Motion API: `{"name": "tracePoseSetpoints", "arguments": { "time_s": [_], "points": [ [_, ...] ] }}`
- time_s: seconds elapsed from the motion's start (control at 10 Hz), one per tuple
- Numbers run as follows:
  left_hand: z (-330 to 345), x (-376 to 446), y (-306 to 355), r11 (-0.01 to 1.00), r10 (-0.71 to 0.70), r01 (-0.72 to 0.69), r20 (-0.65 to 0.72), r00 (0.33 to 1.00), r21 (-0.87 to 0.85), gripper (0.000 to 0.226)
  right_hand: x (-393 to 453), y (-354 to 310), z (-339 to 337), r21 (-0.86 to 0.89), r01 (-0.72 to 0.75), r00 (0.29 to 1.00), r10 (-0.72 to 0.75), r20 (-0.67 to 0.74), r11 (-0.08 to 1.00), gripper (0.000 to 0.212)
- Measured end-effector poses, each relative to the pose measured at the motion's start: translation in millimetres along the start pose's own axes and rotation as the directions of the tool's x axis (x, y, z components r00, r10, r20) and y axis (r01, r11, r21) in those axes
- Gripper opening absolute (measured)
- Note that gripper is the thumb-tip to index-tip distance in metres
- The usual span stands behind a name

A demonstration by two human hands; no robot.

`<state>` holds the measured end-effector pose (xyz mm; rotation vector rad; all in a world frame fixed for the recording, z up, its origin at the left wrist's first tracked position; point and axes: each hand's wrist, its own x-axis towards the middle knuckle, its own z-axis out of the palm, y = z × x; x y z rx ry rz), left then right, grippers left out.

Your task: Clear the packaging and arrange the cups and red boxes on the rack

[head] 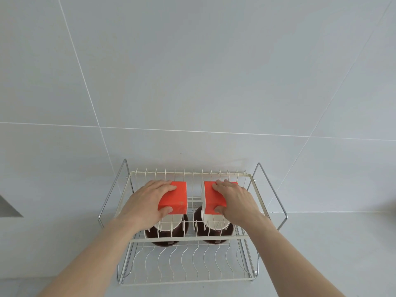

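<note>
From the head view, the left hand [147,202] is closing its grip around the left red box [176,197], and the right hand [234,199] is clamping the right red box [212,198]. Both boxes are sitting on the rack [188,237]'s upper tier, above two brown cups [167,230] below.

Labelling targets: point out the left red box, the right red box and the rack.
left red box [176,195]: head view, top face.
right red box [211,197]: head view, top face beside the fingers.
rack [188,238]: head view, front rail of upper tier.
</note>
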<state>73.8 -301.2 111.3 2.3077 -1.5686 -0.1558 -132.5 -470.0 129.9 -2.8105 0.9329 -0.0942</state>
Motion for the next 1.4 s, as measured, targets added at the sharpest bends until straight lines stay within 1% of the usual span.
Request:
{"name": "tracePoseSetpoints", "arguments": {
  "time_s": [0.2,0.4,0.6,0.8,1.0,1.1,1.2,1.4],
  "points": [
    [3,1,-2,1.000,-0.004,0.005,0.011,1.000,-0.022,0.065,0,-1,5,0.030,-0.012,1.000,0.012,-0.009,0.999,0.070],
    [4,1,-2,0.999,-0.011,0.012,0.015,1.000,-0.032,0.064,0,1,10,0.060,-0.031,0.999,0.031,-0.010,0.998,0.075],
    [3,0,-1,0.999,-0.019,0.019,0.019,1.000,-0.036,0.064,-2,2,10,0.080,-0.035,0.999,0.037,-0.017,0.996,0.074],
    [2,0,1,1.000,-0.023,0.023,0.030,0.999,-0.017,0.065,-3,0,8,0.079,-0.041,0.999,0.043,-0.022,0.996,0.072],
    [-1,-1,1,1.000,-0.014,0.014,0.053,0.999,0.003,0.065,-3,-1,4,0.025,-0.002,1.000,0.002,-0.014,1.000,0.072],
    [-8,0,4,0.998,0.009,-0.015,0.096,0.995,0.060,0.066,-3,-1,1,-0.014,0.024,1.000,-0.024,0.019,1.000,0.075],
    [-18,1,8,0.990,0.025,-0.044,0.138,0.990,0.137,0.069,-7,-3,-11,-0.057,0.054,0.998,-0.053,0.027,0.997,0.070],
    [-42,-8,19,0.981,0.023,-0.038,0.079,0.997,0.192,0.076,-23,-7,-42,-0.029,0.043,0.997,-0.044,-0.064,0.999,0.085]
  ]
}}
